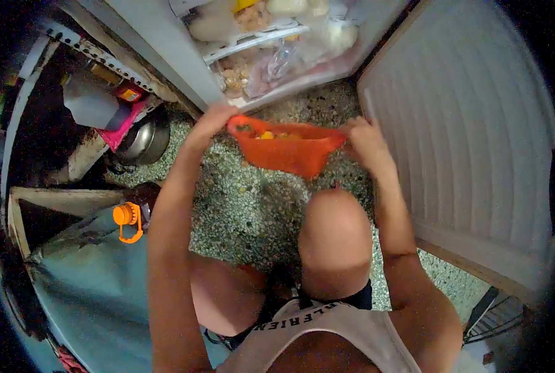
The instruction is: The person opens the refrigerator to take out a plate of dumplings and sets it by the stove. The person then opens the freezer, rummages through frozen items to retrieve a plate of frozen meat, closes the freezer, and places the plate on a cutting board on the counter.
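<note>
Orange and slung between your two hands, the bag [283, 155] starts at your left hand [218, 118], whose fingers look curled closed on that end, just beside the open fridge [159, 43]. From there its long axis runs left to right across the fridge's front, above the floor [240, 205]. Your right hand [364, 142], near the open door [457, 155], pinches the other end, so both hands are equally close.

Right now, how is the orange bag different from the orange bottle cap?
The orange bag hangs between the left hand and right hand; neither holds the bottle cap. The bag is wide and open-topped, the cap small and round. The bag looks redder than the cap. Both are orange.
</note>
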Tool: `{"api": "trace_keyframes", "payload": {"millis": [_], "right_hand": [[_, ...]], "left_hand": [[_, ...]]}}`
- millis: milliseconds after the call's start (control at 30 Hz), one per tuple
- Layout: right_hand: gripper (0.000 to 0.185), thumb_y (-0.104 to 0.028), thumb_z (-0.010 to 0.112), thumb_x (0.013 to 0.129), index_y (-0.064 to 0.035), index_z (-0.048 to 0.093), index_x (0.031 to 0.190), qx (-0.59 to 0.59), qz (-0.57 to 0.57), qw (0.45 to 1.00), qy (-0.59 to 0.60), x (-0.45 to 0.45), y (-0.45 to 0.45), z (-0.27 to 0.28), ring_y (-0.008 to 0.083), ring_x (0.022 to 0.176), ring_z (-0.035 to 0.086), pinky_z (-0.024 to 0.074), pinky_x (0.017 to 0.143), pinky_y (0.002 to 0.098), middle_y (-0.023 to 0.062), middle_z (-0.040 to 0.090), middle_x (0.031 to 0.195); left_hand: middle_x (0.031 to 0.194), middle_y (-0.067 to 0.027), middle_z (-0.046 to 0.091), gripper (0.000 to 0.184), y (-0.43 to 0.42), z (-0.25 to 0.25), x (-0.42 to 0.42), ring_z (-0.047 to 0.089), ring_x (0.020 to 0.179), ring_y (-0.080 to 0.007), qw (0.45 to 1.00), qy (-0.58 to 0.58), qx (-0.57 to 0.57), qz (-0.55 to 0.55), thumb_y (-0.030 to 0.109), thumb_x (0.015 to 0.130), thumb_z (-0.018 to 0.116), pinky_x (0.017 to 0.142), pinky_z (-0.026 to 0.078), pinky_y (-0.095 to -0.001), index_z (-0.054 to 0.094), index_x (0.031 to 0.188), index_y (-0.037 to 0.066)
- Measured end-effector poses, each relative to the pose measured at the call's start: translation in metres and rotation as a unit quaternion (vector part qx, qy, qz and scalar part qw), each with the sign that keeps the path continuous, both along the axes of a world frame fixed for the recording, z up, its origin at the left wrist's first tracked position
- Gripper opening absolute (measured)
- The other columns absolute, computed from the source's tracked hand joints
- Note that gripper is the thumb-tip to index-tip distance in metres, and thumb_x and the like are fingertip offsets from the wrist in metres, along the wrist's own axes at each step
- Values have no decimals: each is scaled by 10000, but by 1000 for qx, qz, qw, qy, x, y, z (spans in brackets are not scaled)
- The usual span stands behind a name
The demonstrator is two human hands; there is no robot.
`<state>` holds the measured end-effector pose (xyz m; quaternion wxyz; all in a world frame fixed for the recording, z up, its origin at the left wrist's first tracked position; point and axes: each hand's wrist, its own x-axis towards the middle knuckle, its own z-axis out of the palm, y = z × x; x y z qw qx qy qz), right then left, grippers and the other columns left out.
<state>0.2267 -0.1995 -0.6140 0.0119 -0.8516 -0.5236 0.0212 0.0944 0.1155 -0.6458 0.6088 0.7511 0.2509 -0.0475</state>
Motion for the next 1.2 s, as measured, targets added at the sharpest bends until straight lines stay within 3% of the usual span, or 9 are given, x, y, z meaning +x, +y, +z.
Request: {"api": "trace_keyframes", "payload": {"millis": [133,300,533,633,833,933,1067,1133,1200], "right_hand": [[219,-76,542,669,-79,572,886,155,21,987,-38,-14,25,29,248,882,530,391,728,391,88,554,872],[172,-119,603,635,-69,484,749,353,-13,933,-75,-33,60,28,254,685,513,434,545,349,91,471,713],[311,-185,600,782,-38,582,1056,389,5,792,470,-37,74,9,141,881,576,436,799,259,83,615,999],[386,-102,594,735,-36,532,1110,397,135,867,268,-41,94,14,252,1002,530,408,867,328,119,569,1067],[253,-55,546,738,-7,590,983,376,127,839,372,-37,105,4,264,963,538,420,845,350,119,593,974],[162,-129,531,792,11,611,811,352,-67,602,714,-29,90,5,126,721,558,427,687,246,67,608,826],[253,-213,506,801,-18,565,650,225,36,623,748,1,36,-105,139,667,551,428,628,276,60,584,695],[277,-236,514,802,-2,590,674,197,-41,628,751,6,46,-133,195,688,578,450,657,325,75,612,721],[258,-231,539,793,16,615,786,91,11,880,466,24,71,-70,204,739,590,452,710,324,80,635,798]], "left_hand": [[733,-36,610,363,7,6,-23,521,588,-106,972,175,40,-149,346,841,409,566,425,-239,619,847,51],[900,-108,617,316,-31,31,-26,592,755,-168,964,-49,-258,-49,194,815,432,702,466,-276,566,1021,-4],[1032,-53,554,348,-71,67,-21,569,826,-140,947,-77,-303,-78,159,835,511,728,482,-281,459,1154,31],[1028,-45,571,411,-82,74,-20,573,823,-125,941,-79,-307,-119,155,803,570,734,479,-274,439,1179,52],[811,-8,580,161,-76,54,-19,545,756,-90,972,-116,-175,-107,150,785,592,741,424,-241,574,907,47],[602,45,470,81,-25,11,-32,459,608,-53,901,-51,-431,11,174,798,567,611,398,-227,544,780,99],[550,36,422,180,19,-74,-75,378,447,-62,742,68,-576,336,257,806,556,412,338,-212,506,704,118],[541,31,421,184,0,-51,-52,368,426,-70,812,66,-471,337,259,804,556,398,332,-203,505,704,114],[555,15,451,210,-23,-12,-51,400,436,-83,931,45,-258,253,262,789,565,403,347,-199,509,688,87]]}}
